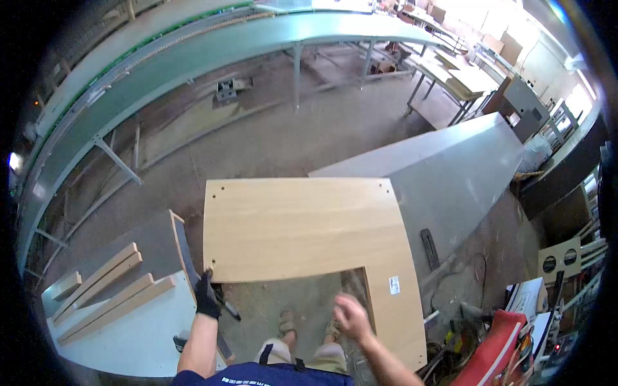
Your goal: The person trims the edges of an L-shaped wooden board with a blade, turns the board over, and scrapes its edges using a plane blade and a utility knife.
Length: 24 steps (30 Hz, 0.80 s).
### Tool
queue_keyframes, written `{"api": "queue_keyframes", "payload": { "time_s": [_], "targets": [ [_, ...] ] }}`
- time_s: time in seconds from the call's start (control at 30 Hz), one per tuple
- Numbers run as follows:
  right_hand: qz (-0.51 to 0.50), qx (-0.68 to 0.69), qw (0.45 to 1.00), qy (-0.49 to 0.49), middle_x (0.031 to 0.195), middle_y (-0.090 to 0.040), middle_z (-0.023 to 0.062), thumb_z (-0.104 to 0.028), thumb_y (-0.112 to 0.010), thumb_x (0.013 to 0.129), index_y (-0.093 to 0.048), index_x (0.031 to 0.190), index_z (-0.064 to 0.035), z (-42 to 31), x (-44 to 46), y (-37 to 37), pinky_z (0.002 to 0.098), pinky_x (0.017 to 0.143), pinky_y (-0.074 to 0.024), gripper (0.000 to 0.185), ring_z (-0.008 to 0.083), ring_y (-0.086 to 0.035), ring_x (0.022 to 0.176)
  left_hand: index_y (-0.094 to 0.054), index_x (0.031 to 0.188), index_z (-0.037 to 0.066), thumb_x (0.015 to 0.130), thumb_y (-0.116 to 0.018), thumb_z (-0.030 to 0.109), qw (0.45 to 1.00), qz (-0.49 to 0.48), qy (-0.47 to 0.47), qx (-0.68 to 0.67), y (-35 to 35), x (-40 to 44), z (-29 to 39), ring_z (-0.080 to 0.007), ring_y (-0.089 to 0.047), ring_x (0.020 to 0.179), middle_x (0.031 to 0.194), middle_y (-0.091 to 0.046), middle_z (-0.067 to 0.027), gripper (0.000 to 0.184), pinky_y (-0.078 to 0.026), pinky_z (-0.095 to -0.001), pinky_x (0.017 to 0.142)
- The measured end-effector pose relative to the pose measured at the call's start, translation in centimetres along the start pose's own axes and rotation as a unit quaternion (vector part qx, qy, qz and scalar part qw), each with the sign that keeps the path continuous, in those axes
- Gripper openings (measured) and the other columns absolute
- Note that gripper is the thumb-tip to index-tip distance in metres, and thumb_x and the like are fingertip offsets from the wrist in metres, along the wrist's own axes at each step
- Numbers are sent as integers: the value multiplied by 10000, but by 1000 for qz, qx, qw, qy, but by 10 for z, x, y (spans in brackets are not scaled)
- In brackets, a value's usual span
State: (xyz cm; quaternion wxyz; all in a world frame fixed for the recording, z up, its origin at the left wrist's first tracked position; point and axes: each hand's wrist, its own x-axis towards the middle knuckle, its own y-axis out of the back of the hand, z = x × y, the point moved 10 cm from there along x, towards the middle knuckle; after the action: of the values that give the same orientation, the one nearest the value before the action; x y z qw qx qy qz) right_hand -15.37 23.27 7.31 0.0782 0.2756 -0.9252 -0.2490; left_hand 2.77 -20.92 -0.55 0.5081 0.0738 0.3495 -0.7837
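A pale L-shaped wood panel (296, 222) lies flat in front of me, with small dark holes near its corners and a white label (394, 285) on its right leg. My left hand (207, 297), in a black glove, is closed at the panel's lower left corner, fingertips beside a hole. Just right of that hand a dark tool-like object (228, 309) shows in part; whether the hand touches it I cannot tell. My bare right hand (353, 316) hovers over the panel's inner cutout with fingers curled; anything inside them is hidden.
Several wood strips (106, 289) lie on a low board (122, 341) at left. A large grey panel (457, 174) sits behind right, with a black bar (429, 249) on it. A long conveyor (257, 32) curves across the back. A red bag-like item (496, 350) and cables crowd the lower right.
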Motion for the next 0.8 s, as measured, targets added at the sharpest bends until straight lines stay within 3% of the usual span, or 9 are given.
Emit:
{"api": "queue_keyframes", "payload": {
  "time_s": [0.1, 0.2, 0.33, 0.43, 0.5, 0.57, 0.63, 0.67, 0.8],
  "targets": [
    [27, 250, 947, -199, 1206, -710, 175, -219, -645, 1015, -636, 1270, 0, 34, -70, -43, 342, 943, -544, 336, 264, -695, 1093, -672, 1129, 37, 930, -701, 225, 998, -6, -26, 50, -31, -78, 51, -216, -715, 830, 981, -730, -95, 275, -591, -351, 725],
    [116, 510, 802, -290, 1229, -681, 163, -443, -519, 1068, -535, 1380, -28, 70, -59, -64, 404, 922, -543, 519, 286, -674, 1098, -617, 794, 70, 917, -674, 283, 965, -31, 3, 261, -75, -167, 98, -172, -445, 321, 499, -525, -47, 253, -338, -300, 302],
    [138, 736, 642, -161, 1486, -522, 153, -653, -511, 991, -416, 1524, -159, 14, 20, -37, 516, 1101, -450, 732, 332, -560, 1290, -595, 929, 65, 895, -700, 320, 947, -61, 0, 314, -93, -235, 108, -152, -529, 425, 594, -567, -51, 277, -413, -308, 367],
    [67, 761, 622, -173, 1365, -626, 111, -518, -545, 1025, -541, 1411, -92, 21, 47, -36, 475, 1060, -494, 575, 285, -592, 1255, -580, 908, 75, 951, -718, 325, 898, -112, -108, 411, -61, -243, 91, -134, -554, 508, 643, -572, -41, 289, -453, -293, 456],
    [120, 660, 690, -274, 1367, -629, 131, -346, -475, 1077, -548, 1398, -41, 39, 37, -38, 460, 1066, -503, 448, 287, -598, 1252, -632, 911, 82, 978, -709, 298, 891, -94, -42, 443, -61, -266, 96, -117, -556, 522, 629, -575, -21, 239, -457, -302, 484],
    [120, 606, 703, -353, 1366, -619, 141, -339, -450, 1086, -511, 1425, -33, 38, 22, -33, 465, 1056, -506, 461, 300, -596, 1253, -672, 1006, 45, 960, -718, 343, 793, -96, -341, 496, -43, -264, 124, -200, -662, 759, 856, -692, -101, 305, -537, -339, 676],
    [103, 579, 727, -353, 1367, -616, 142, -339, -450, 1085, -504, 1430, -33, 44, 22, -26, 468, 1053, -508, 464, 303, -596, 1251, -661, 1224, 59, 942, -710, 311, 763, -9, -323, 561, -40, -281, 165, -268, -704, 950, 1067, -706, -148, 381, -569, -386, 809],
    [89, 569, 742, -344, 1367, -615, 143, -340, -451, 1085, -501, 1432, -32, 46, 24, -24, 469, 1051, -509, 466, 304, -597, 1250, -604, 1333, 78, 920, -703, 276, 648, -25, -411, 641, -51, -292, 177, -309, -703, 1034, 1221, -678, -149, 469, -579, -426, 846],
    [47, 524, 786, -326, 1369, -610, 145, -340, -451, 1085, -489, 1440, -31, 41, 36, -16, 475, 1043, -511, 472, 308, -598, 1246, -391, 1555, 205, 916, -701, 250, 558, -174, -439, 683, -60, -270, 142, -348, -657, 1148, 1548, -448, -153, 711, -571, -446, 906]
  ]
}}
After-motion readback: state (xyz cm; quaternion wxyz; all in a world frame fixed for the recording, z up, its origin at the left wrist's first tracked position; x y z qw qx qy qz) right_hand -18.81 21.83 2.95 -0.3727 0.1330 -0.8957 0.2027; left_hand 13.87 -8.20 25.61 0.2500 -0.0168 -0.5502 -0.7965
